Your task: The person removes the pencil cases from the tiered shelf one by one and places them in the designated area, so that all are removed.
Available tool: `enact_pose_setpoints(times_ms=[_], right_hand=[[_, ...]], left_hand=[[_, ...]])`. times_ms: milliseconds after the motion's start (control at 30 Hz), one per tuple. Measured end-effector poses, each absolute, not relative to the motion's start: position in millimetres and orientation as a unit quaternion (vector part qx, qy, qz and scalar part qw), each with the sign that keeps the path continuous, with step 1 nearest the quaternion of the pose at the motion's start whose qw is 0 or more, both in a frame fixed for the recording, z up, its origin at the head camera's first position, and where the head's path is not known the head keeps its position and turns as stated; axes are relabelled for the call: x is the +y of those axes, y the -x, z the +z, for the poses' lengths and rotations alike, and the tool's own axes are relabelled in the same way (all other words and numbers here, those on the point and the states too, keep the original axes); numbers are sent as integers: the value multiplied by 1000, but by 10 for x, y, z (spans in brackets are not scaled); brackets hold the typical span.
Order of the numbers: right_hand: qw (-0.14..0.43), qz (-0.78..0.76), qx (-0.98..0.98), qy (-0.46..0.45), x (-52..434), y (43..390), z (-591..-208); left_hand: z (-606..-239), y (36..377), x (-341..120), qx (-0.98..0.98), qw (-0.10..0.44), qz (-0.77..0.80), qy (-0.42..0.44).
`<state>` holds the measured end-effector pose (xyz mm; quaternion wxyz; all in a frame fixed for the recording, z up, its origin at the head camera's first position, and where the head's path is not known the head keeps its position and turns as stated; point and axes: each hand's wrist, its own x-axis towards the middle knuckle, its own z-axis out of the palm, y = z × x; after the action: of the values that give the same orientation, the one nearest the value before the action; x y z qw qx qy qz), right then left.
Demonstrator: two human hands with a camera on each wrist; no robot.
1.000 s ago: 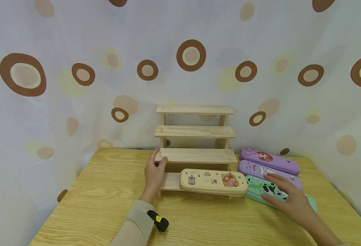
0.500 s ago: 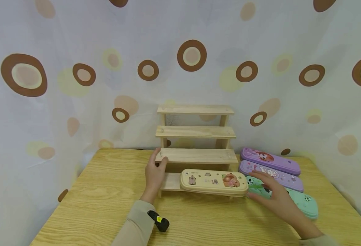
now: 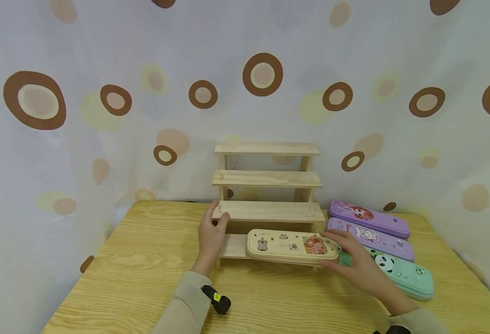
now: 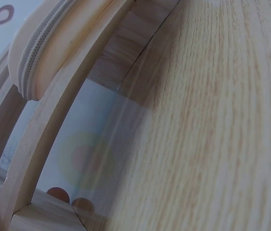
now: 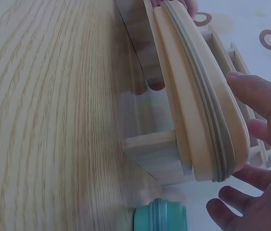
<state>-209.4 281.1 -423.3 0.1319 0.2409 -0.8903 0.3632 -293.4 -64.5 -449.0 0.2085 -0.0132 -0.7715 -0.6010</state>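
A four-tier wooden step shelf (image 3: pixel 270 210) stands on the table. My left hand (image 3: pixel 211 237) holds the left end of its second tier from the bottom, thumb at the front edge. On the lowest tier lies a cream zip pencil case (image 3: pixel 286 246) with printed animals, sitting toward the right and overhanging that end. My right hand (image 3: pixel 363 266) is at the case's right end, its fingers spread at the far side and its thumb at the near side. In the right wrist view, fingertips (image 5: pixel 235 77) meet the rim of the case (image 5: pixel 200 96), while other fingers stay apart from it.
Right of the shelf lie two purple pencil cases, the farther one (image 3: pixel 378 222) with a girl's picture and the nearer (image 3: pixel 388 247) beside it. A green panda pencil case (image 3: pixel 409 276) lies closest, partly behind my right hand. A dotted curtain (image 3: pixel 144 55) hangs behind the table (image 3: pixel 136 269).
My right hand has moved left from over the green pencil case to the right end of the cream one. My left hand and the shelf have stayed in place.
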Motion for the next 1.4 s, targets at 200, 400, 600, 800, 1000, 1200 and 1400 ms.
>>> enact_pose_setpoints(times_ms=[200, 400, 600, 800, 1000, 1200, 1400], right_hand=[[117, 376, -883, -257, 2710, 2136, -4251], [110, 370, -886, -259, 2630, 2166, -4255], [109, 347, -898, -249, 2598, 2210, -4321], [118, 327, -906, -241, 2549, 2232, -4353], [136, 324, -906, -237, 2531, 2227, -4373], [152, 327, -900, -244, 2544, 2217, -4386], [162, 330, -898, -242, 2592, 2152, -4339]], left_hand=[[-4488, 2931, -641, -771, 207, -602, 10], [-4485, 2936, -651, -773, 203, -601, 9], [-4487, 2929, -646, -773, 198, -602, 7], [-4480, 2923, -643, -770, 203, -605, 8], [-4487, 2930, -638, -772, 204, -601, 4], [-4495, 2931, -636, -771, 201, -605, 5], [-4481, 2922, -638, -769, 202, -607, 3]])
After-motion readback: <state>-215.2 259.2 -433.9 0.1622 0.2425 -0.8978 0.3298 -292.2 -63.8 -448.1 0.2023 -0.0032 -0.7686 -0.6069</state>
